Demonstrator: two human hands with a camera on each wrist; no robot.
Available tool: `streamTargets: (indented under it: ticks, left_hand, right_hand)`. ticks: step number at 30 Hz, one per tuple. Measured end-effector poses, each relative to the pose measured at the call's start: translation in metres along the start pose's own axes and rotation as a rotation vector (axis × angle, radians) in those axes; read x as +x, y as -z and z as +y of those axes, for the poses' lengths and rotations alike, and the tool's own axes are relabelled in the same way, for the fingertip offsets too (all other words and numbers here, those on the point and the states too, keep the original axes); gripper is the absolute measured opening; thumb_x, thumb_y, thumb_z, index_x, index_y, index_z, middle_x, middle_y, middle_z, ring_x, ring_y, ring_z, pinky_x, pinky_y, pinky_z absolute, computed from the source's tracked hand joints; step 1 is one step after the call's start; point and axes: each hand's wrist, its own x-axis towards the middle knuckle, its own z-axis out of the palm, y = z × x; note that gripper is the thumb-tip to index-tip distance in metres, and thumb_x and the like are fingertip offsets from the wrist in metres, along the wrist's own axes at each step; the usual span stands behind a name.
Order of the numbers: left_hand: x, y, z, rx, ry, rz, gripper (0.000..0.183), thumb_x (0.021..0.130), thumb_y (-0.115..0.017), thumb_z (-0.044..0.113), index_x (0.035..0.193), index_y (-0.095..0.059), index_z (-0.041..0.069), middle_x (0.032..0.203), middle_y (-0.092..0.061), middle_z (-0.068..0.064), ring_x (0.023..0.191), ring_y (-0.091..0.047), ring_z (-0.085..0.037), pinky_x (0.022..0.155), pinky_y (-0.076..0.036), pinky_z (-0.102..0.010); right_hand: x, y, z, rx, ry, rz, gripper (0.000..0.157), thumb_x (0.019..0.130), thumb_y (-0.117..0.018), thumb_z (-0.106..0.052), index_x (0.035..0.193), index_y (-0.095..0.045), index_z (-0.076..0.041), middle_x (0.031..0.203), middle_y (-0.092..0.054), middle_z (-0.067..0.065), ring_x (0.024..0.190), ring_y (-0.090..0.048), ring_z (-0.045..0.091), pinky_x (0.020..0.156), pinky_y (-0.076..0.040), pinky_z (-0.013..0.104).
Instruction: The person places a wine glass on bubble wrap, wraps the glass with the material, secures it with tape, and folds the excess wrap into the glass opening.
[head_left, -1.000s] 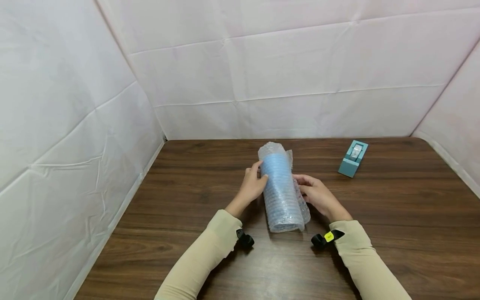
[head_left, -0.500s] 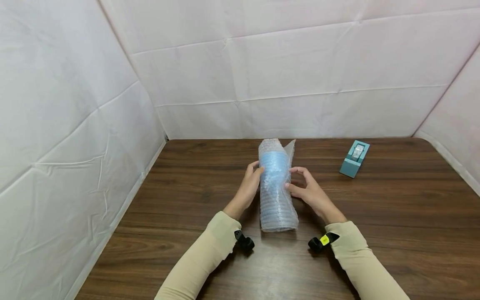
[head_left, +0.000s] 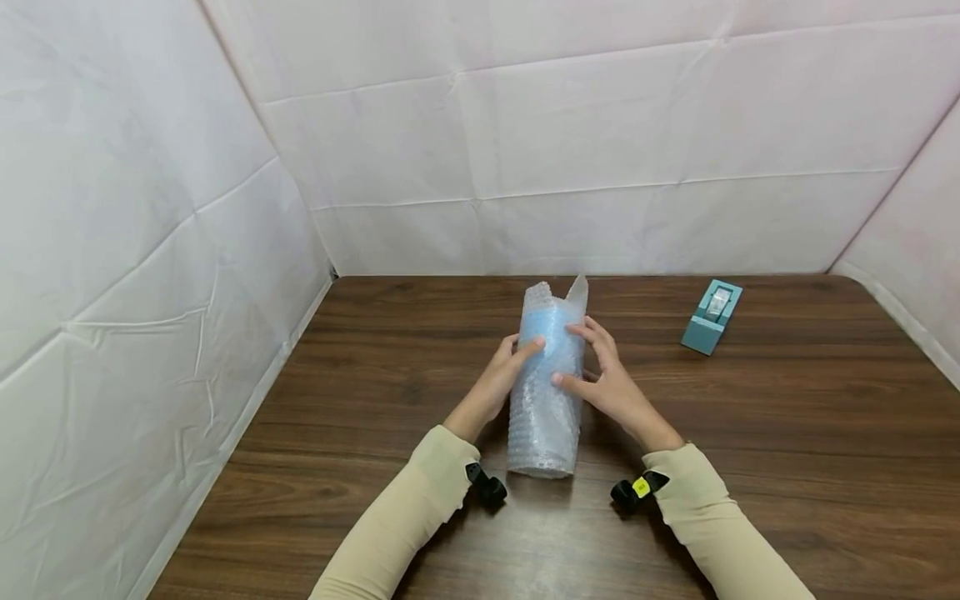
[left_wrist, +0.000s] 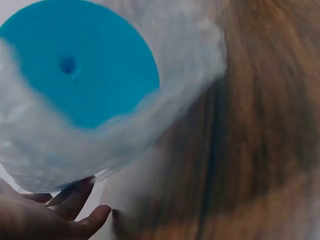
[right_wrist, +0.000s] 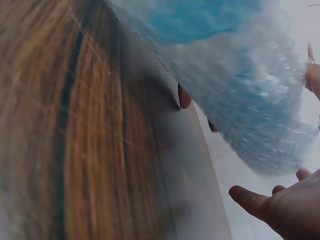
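A blue cylinder wrapped in bubble wrap (head_left: 546,408) lies lengthwise on the wooden table between my hands. In the left wrist view its flat blue end (left_wrist: 110,60), with a small hole in the middle, shows inside the loose bubble wrap. My left hand (head_left: 495,379) grips the roll's left side, thumb over the top. From the right, my right hand (head_left: 618,387) holds it with curved fingers, its thumb on the wrap's upper face. A pointed flap of wrap (head_left: 578,290) sticks up at the far end. The undersides of the fingers are partly hidden.
A teal angular block with a clear piece on it (head_left: 705,333), perhaps a tape dispenser, stands at the back right of the wooden table (head_left: 787,433). White cloth walls (head_left: 570,150) rise behind and at both sides.
The loose wrap on the right has been rolled over the cylinder's top. The roll's near end has swung left. My right hand has moved up and inward onto the wrap; the left thumb reaches further over.
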Motion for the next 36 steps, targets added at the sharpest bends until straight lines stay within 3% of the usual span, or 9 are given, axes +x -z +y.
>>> streamTargets:
  ticks: [8, 15, 20, 26, 36]
  left_hand:
    - [-0.003, 0.000, -0.004, 0.038, -0.016, -0.075, 0.083, 0.092, -0.055, 0.050, 0.151, -0.018, 0.005, 0.149, -0.032, -0.018, 0.128, -0.045, -0.033, 0.104, -0.041, -0.049]
    - [-0.005, -0.002, -0.005, 0.057, -0.002, -0.078, 0.088, 0.088, -0.063, 0.046, 0.152, -0.017, 0.007, 0.146, -0.036, -0.016, 0.122, -0.050, -0.031, 0.099, -0.045, -0.046]
    - [-0.005, -0.003, -0.008, 0.038, 0.011, -0.068, 0.088, 0.087, -0.065, 0.046, 0.151, -0.019, 0.007, 0.143, -0.040, -0.016, 0.118, -0.053, -0.030, 0.096, -0.048, -0.045]
    - [-0.004, -0.003, -0.010, 0.023, 0.029, -0.057, 0.089, 0.086, -0.065, 0.048, 0.151, -0.019, 0.007, 0.143, -0.039, -0.015, 0.117, -0.053, -0.029, 0.095, -0.048, -0.045]
    - [-0.003, -0.003, -0.011, -0.016, 0.032, -0.062, 0.082, 0.089, -0.062, 0.045, 0.148, -0.022, 0.006, 0.138, -0.044, -0.017, 0.110, -0.057, -0.028, 0.088, -0.051, -0.040]
  right_hand:
    - [-0.002, -0.007, -0.002, -0.046, 0.044, -0.024, 0.081, 0.087, -0.071, -0.027, 0.152, -0.022, -0.035, 0.161, 0.013, -0.003, 0.146, -0.002, 0.042, 0.107, -0.024, 0.068]
    - [-0.005, -0.008, -0.006, -0.070, 0.032, -0.024, 0.095, 0.085, -0.073, -0.028, 0.154, -0.008, -0.038, 0.161, 0.013, -0.007, 0.148, 0.003, 0.036, 0.109, -0.020, 0.067]
    - [-0.008, -0.009, -0.013, -0.092, 0.016, -0.028, 0.101, 0.085, -0.073, -0.026, 0.155, -0.001, -0.033, 0.162, 0.012, -0.003, 0.148, 0.004, 0.036, 0.109, -0.019, 0.068]
    - [-0.007, -0.008, -0.007, -0.092, 0.015, -0.026, 0.099, 0.085, -0.072, -0.034, 0.154, 0.000, -0.038, 0.162, 0.012, -0.006, 0.148, 0.001, 0.036, 0.109, -0.020, 0.067]
    - [-0.007, -0.005, -0.006, -0.063, 0.005, -0.040, 0.089, 0.090, -0.068, -0.030, 0.154, -0.007, -0.036, 0.162, 0.009, -0.003, 0.146, -0.008, 0.041, 0.111, -0.023, 0.063]
